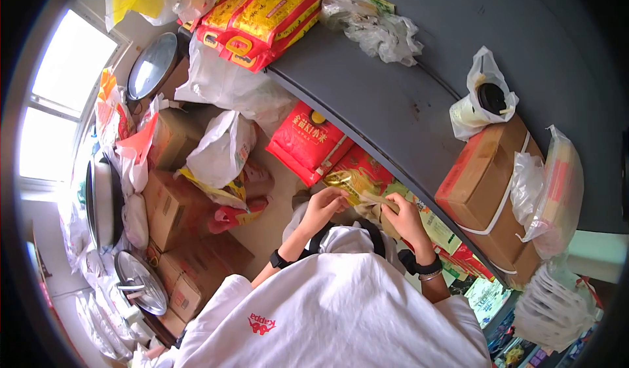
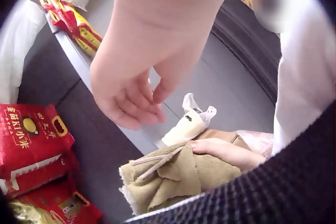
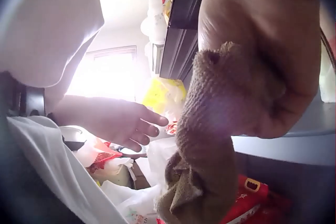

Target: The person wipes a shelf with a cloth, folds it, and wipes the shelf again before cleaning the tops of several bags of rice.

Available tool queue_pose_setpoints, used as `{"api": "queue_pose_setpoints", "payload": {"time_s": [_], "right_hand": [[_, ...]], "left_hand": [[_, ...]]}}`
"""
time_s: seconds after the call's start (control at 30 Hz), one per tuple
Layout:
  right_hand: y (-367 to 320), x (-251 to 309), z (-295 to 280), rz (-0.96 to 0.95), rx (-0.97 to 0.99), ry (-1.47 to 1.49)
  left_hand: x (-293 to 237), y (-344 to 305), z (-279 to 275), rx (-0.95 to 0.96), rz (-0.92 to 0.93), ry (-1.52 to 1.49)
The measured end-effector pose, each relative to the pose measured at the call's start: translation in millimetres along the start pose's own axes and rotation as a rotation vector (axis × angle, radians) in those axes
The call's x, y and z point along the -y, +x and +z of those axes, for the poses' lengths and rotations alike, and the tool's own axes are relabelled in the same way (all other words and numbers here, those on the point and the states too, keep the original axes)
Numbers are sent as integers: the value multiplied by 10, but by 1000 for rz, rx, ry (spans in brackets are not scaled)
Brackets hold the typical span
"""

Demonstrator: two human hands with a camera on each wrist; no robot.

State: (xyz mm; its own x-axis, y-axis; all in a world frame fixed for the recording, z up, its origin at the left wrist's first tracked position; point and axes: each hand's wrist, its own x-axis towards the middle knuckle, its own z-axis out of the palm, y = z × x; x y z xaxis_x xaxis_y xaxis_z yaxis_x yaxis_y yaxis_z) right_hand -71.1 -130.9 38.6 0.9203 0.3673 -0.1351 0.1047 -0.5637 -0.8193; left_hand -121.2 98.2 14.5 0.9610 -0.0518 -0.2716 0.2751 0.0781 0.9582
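A khaki cloth (image 2: 178, 182) with a ribbed weave, a frayed edge and thin strings lies bunched in my right hand (image 1: 405, 218), which grips it by one end. In the right wrist view the rest of the cloth (image 3: 202, 140) hangs down from the fist in folds. My left hand (image 1: 326, 205) hovers beside it, apart from the cloth and holding nothing. Its fingers are loosely bent in the left wrist view. Below both hands, a red bag (image 1: 308, 142) with a yellow emblem stands against the counter side.
A dark grey counter (image 1: 393, 106) runs across the front, bearing red-and-yellow packages (image 1: 268, 14), a bagged cup (image 1: 481, 99) and a strapped cardboard box (image 1: 488, 178). Cardboard boxes (image 1: 177, 204), plastic bags (image 1: 223, 148) and a pot lid (image 1: 141, 283) crowd the left side.
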Motion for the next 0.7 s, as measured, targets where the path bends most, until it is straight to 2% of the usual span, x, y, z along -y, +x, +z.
{"api": "queue_pose_setpoints", "payload": {"time_s": [0.03,0.07,0.13,0.2,0.23,0.27,0.3,0.33,0.4,0.43,0.47,0.53,0.57,0.6,0.63,0.67,0.7], "right_hand": [[67,63,53,-1,-12,1],[127,135,99,4,-31,-37],[261,297,159,12,-58,-80],[443,481,195,100,49,-165],[533,554,236,104,39,-166],[628,625,285,16,25,-196],[724,699,339,-73,11,-225],[813,784,408,-72,6,-226],[982,972,563,-333,-112,-142],[1065,1057,619,-362,-70,-166],[1122,1160,686,-354,-71,-163],[1253,1359,808,-286,63,-146],[1321,1351,897,-329,99,-210],[1366,1403,972,-349,80,-215],[1402,1424,1037,-340,72,-224],[1451,1424,1082,-331,63,-234],[1507,1393,1107,-322,43,-236]], "left_hand": [[-6,75,-108,17,-113,-233],[-12,145,-238,26,-109,-231],[-132,295,-506,66,-231,-493],[-249,465,-723,96,-233,-575],[-295,544,-818,99,-242,-634],[-337,619,-908,100,-251,-693],[-381,710,-961,76,-259,-605],[-375,822,-1018,81,-257,-602],[-202,1086,-1127,153,-110,-78],[-149,1193,-1124,164,14,73],[-86,1248,-1132,123,157,429],[-52,1293,-1171,311,302,765],[107,1303,-1217,376,456,962],[351,1319,-1262,392,339,966],[493,1275,-1303,384,374,750],[542,1279,-1358,376,403,533],[326,1280,-1390,398,360,580]]}}
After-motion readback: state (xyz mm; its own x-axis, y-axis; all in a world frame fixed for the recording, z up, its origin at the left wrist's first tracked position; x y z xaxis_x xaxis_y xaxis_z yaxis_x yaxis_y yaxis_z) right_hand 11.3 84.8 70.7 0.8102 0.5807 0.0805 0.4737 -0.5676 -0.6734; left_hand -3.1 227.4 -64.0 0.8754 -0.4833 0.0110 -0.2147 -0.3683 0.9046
